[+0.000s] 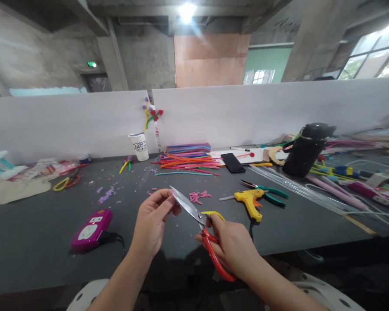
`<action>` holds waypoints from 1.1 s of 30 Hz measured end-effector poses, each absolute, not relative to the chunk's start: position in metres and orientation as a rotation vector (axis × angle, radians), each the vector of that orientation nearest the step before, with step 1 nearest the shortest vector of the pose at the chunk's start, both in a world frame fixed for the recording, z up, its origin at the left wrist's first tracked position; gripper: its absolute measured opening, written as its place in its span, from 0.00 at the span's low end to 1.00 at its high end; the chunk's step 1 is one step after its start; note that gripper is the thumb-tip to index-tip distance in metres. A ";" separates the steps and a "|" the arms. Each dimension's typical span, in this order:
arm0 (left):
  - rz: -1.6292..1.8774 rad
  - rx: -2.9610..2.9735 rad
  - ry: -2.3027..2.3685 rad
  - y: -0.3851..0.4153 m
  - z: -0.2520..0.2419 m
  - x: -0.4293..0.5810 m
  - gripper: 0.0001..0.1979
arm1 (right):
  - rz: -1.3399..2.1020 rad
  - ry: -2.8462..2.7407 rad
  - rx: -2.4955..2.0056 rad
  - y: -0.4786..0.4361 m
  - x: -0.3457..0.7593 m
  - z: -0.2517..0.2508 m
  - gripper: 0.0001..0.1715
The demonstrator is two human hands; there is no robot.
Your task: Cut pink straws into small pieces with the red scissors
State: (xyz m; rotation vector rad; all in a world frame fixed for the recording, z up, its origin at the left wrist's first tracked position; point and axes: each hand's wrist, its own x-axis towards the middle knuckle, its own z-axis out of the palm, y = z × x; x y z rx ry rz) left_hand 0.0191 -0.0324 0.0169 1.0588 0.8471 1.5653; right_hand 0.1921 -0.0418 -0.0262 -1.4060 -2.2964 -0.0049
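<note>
My right hand (235,244) grips a pair of scissors (189,207) with one red and one yellow handle. The blades look nearly closed and point up and left, their tips against the fingers of my left hand (154,220). Those fingers are pinched together; whatever they hold is too small or too hidden to make out. Just beyond the blades lies a little heap of short pink cut pieces (198,197) on the dark table (142,276). Further back rests a bundle of pink, orange, red and blue pipe cleaners (188,160).
Right of my hands lie a yellow glue gun (249,202), green-handled pliers (272,192) and a black phone (232,163). Behind them stands a black flask (306,151). A magenta power strip (92,229) sits at left. A white cup (139,147) stands by the white partition (68,125).
</note>
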 end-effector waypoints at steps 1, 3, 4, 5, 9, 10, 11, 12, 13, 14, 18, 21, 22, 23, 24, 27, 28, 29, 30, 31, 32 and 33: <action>1.565 1.055 0.847 -0.032 0.017 0.019 0.02 | -0.013 -2.297 -1.403 -0.042 0.192 -0.027 0.16; 1.560 1.046 0.845 -0.032 0.017 0.020 0.02 | -0.035 -2.297 -1.403 -0.041 0.192 -0.028 0.17; 1.559 1.042 0.845 -0.032 0.017 0.020 0.03 | -0.045 -2.297 -1.401 -0.042 0.192 -0.028 0.17; 1.559 1.040 0.845 -0.032 0.017 0.020 0.03 | -0.052 -2.298 -1.399 -0.042 0.193 -0.028 0.18; 1.565 1.028 0.854 -0.033 0.019 0.020 0.03 | -0.062 -2.295 -1.394 -0.043 0.192 -0.026 0.18; 1.565 1.024 0.855 -0.033 0.019 0.020 0.03 | -0.063 -2.293 -1.393 -0.043 0.192 -0.026 0.18; 1.566 1.020 0.854 -0.033 0.020 0.020 0.03 | -0.065 -2.290 -1.393 -0.043 0.191 -0.026 0.18; 1.567 1.016 0.852 -0.033 0.020 0.020 0.03 | -0.068 -2.289 -1.393 -0.043 0.191 -0.025 0.18; 1.566 1.013 0.849 -0.033 0.020 0.020 0.03 | -0.070 -2.288 -1.394 -0.043 0.191 -0.025 0.18; 1.564 1.010 0.846 -0.033 0.020 0.020 0.02 | -0.073 -2.287 -1.396 -0.043 0.190 -0.026 0.18; 1.556 1.013 0.854 -0.033 0.020 0.019 0.02 | -0.055 -2.279 -1.392 -0.043 0.190 -0.026 0.19; 1.557 1.021 0.857 -0.033 0.021 0.018 0.02 | -0.030 -2.269 -1.384 -0.042 0.192 -0.024 0.19; 1.556 1.023 0.857 -0.032 0.021 0.017 0.03 | -0.024 -2.266 -1.385 -0.042 0.192 -0.023 0.20; 1.554 1.025 0.856 -0.032 0.021 0.016 0.03 | -0.015 -2.260 -1.388 -0.042 0.193 -0.021 0.20; 1.554 1.026 0.856 -0.032 0.021 0.016 0.03 | 0.004 -2.249 -1.395 -0.042 0.193 -0.020 0.19; 1.530 1.035 0.864 -0.031 0.020 0.016 0.02 | 0.203 -2.167 -1.409 -0.040 0.193 -0.017 0.17; 1.497 1.043 0.867 -0.031 0.020 0.016 0.02 | 0.321 -2.114 -1.391 -0.039 0.193 -0.016 0.16; 1.447 1.050 0.868 -0.032 0.019 0.018 0.03 | 0.451 -2.050 -1.356 -0.038 0.192 -0.014 0.16; 1.383 1.056 0.864 -0.032 0.018 0.020 0.03 | 0.582 -1.976 -1.307 -0.037 0.191 -0.012 0.15; 1.309 1.058 0.854 -0.032 0.017 0.023 0.04 | 0.706 -1.898 -1.250 -0.036 0.190 -0.010 0.14; 1.230 1.057 0.840 -0.033 0.015 0.026 0.04 | 0.816 -1.819 -1.200 -0.035 0.190 -0.008 0.13; 1.156 1.053 0.825 -0.034 0.013 0.029 0.04 | 0.919 -1.743 -1.165 -0.034 0.189 -0.006 0.12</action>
